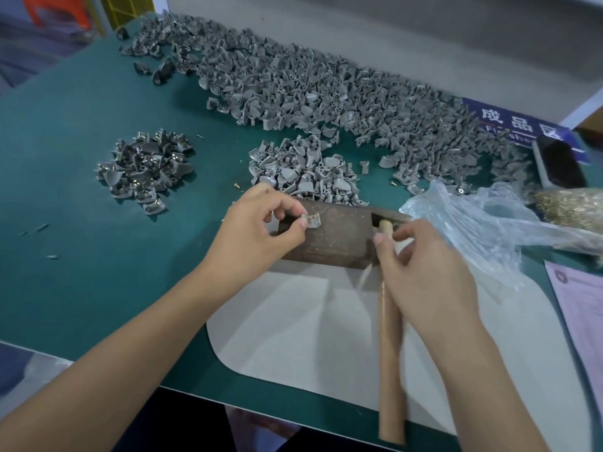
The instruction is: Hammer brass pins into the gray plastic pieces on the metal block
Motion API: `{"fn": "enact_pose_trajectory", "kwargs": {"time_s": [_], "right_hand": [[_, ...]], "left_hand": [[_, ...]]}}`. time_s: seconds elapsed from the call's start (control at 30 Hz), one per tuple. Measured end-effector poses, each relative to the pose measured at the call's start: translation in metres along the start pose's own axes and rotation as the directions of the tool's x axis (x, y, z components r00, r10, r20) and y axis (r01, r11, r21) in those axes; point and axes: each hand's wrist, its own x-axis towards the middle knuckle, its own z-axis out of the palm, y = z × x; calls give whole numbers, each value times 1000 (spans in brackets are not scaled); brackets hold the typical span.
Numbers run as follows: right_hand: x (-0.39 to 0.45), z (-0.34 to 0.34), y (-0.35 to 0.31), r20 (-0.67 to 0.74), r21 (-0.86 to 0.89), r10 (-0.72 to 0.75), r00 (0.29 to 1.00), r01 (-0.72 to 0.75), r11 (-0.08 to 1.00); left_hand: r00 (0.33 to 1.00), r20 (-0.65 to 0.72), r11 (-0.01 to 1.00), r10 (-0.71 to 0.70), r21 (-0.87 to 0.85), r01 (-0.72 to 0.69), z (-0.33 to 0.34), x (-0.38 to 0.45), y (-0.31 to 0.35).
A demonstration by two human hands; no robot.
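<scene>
I note the left hand (257,223) at the left end of the rusty brown metal block (329,234), its fingers (295,208) narrowed to a pinch on a small gray plastic piece (310,221) that sits on the block's top surface, with a brass pin (312,218) standing in it. The right hand (421,256) is at the block's right end, fingers curled around the light wooden hammer handle (390,337) just below the dark hammer head (388,216); the head lies at the block's right edge, and I cannot tell whether it touches it. The handle runs down toward the near edge of the green desk (81,239), crossing a pale gray mat (293,321) on which the block's near side rests. Just behind the block I log a small heap of loose gray plastic pieces (303,171); a far larger spread of the same parts (326,89) runs along the back of the desk. A separate pile of gray pieces with brass showing in them (146,168) lies well to the left. To the right, a crumpled clear plastic bag (483,220) lies beside a mass of loose brass pins (571,207), near a blue sign with white characters (509,122).
</scene>
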Motion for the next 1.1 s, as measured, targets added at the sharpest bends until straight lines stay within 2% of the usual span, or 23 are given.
{"fn": "enact_pose_trajectory", "kwargs": {"time_s": [0.13, 0.23, 0.3, 0.4, 0.43, 0.47, 0.5, 0.53, 0.57, 0.6, 0.67, 0.73, 0.93, 1.1], "right_hand": [[-18, 0, 5, 196, -131, 104, 975, -79, 988], [-27, 3, 6, 246, -163, 102, 964, -63, 985], [-24, 3, 13, 228, -61, 86, 970, -74, 995], [-22, -1, 22, 167, 262, 98, 981, -140, 955], [-26, -3, 20, 154, 442, 129, 980, -185, 878], [-31, -6, 15, 185, 644, 168, 968, -248, 724], [-37, -9, 9, 252, 799, 165, 954, -301, 521], [-43, -12, 5, 330, 878, 104, 938, -346, 331], [-48, -15, 0, 399, 893, 9, 917, -391, 223], [-53, -17, -4, 455, 881, -81, 887, -435, 185], [-59, -20, -13, 530, 842, -168, 831, -493, 219], [-63, -19, -22, 554, 820, -161, 817, -502, 276], [-68, -13, -30, 476, 805, -80, 876, -398, 440], [-73, -14, -26, 393, 841, -67, 917, -329, 430]], "left_hand": [[1000, 2, 999, 27, 25, -27, -1, 2, -2], [999, -7, 999, 42, 30, -42, 0, 2, -4], [999, -8, 999, 42, 28, -42, -1, 2, -5], [999, -5, 999, 40, 27, -40, -1, 3, -6], [999, -6, 999, 43, 29, -43, -1, 3, -7], [999, -8, 999, 45, 29, -45, -1, 4, -7], [999, -10, 999, 44, 30, -44, -1, 4, -8], [999, -11, 999, 40, 30, -39, -1, 4, -9], [999, -12, 999, 33, 28, -33, 0, 4, -10], [1000, -12, 999, 26, 21, -25, 0, 4, -10], [1000, -14, 1000, 19, 4, -19, 1, 4, -10], [1000, -13, 1000, 18, 4, -18, 1, 5, -10], [999, -23, 999, 35, 29, -35, 1, 6, -8], [999, -19, 997, 43, 58, -42, 0, 7, -8]]}}
